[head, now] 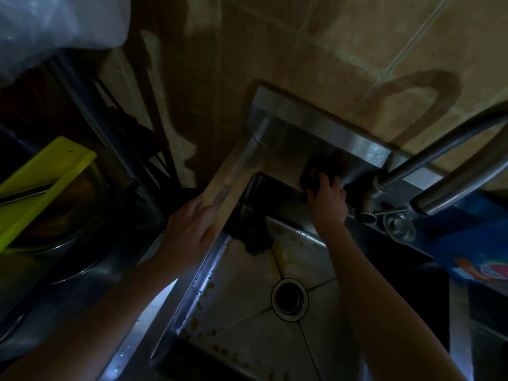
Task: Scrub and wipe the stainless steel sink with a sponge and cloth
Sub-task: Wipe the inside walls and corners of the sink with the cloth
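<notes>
**Head view: right hand pressing a dark pad to the sink's back ledge**

In the head view the right hand (327, 199) is reaching to the back of the stainless steel sink (242, 287). Its grip is closing around a dark pad (316, 169), with the fingers curling over the pad's near edge and pressing it against the brushed-steel back ledge (316, 125), just left of the faucet base. The light is too dim to tell whether this pad is a sponge or a cloth.

The left hand (189, 229) is lying flat on the sink's left rim. Its grip is slack and spread, the fingers straight along the metal edge, and it is holding nothing.

A dark cloth (254, 237) is lying bunched on the basin floor in the back left corner, just beside the left hand and apart from the right.

A blue packet (478, 251) at the right is showing an orange and red label, but the writing is too blurred to read.

The basin is square-cornered, with creases running from the corners to a round drain (290, 299). Droplets and brownish spots are dotting its floor and left wall. The faucet (450, 166) is a thick curved steel tube, throwing an arched shadow on the beige tiled wall (302, 37). On the surface at the left a flat yellow-green board (44, 182) is lying across a round bowl, and crinkled clear plastic (55, 20) is filling the top left corner.
</notes>
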A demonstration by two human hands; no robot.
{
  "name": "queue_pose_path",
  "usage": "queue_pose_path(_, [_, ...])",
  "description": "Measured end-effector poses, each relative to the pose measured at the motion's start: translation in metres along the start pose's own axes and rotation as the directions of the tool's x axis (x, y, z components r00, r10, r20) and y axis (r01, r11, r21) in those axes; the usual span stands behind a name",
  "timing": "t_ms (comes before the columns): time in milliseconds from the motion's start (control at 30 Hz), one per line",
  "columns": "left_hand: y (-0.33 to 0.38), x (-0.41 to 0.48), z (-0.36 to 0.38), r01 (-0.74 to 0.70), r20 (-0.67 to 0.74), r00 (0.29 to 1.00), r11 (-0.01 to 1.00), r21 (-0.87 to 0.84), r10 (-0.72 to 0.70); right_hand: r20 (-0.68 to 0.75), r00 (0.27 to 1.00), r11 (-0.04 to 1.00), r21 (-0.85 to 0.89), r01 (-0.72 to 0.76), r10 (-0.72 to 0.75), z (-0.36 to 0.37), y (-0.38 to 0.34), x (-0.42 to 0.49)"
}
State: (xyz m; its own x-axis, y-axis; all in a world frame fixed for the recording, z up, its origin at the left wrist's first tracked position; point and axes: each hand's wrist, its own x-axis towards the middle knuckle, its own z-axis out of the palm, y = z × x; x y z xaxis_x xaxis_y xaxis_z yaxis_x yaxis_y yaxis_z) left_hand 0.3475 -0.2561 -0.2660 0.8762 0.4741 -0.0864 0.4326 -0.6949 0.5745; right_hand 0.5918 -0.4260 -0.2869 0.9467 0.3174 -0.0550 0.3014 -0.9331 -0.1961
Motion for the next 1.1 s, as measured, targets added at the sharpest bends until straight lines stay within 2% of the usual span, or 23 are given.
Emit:
queue_pose_path(300, [-0.001,-0.010,-0.001,-0.072,-0.021,0.997,0.996,0.047,0.073,0.021,0.998,0.997,-0.048,-0.054,0.055,-0.005,0.018,-0.025])
queue_pose_path(500, [-0.006,-0.020,0.004,-0.079,-0.014,0.997,0.995,0.066,0.080,0.010,0.997,0.982,0.172,-0.079,0.078,0.008,0.027,-0.056])
queue_pose_path(733, [-0.014,-0.034,0.000,-0.071,-0.043,0.996,0.996,0.060,0.074,0.144,0.988,0.945,0.312,-0.098,0.055,0.036,0.029,-0.107])
queue_pose_path(867, [-0.016,-0.043,0.001,-0.077,-0.023,0.997,0.994,0.072,0.079,0.106,0.994,0.929,0.365,-0.058,0.020,0.030,0.023,-0.111])
queue_pose_path(1000, [-0.014,-0.050,0.000,-0.056,-0.023,0.998,0.996,0.070,0.057,-0.019,1.000,0.916,0.401,0.021,-0.015,0.012,0.016,-0.098])
queue_pose_path(1100, [-0.013,-0.056,-0.001,-0.033,-0.012,0.999,0.996,0.086,0.034,-0.002,1.000,0.874,0.486,-0.021,0.025,0.011,0.004,-0.095])
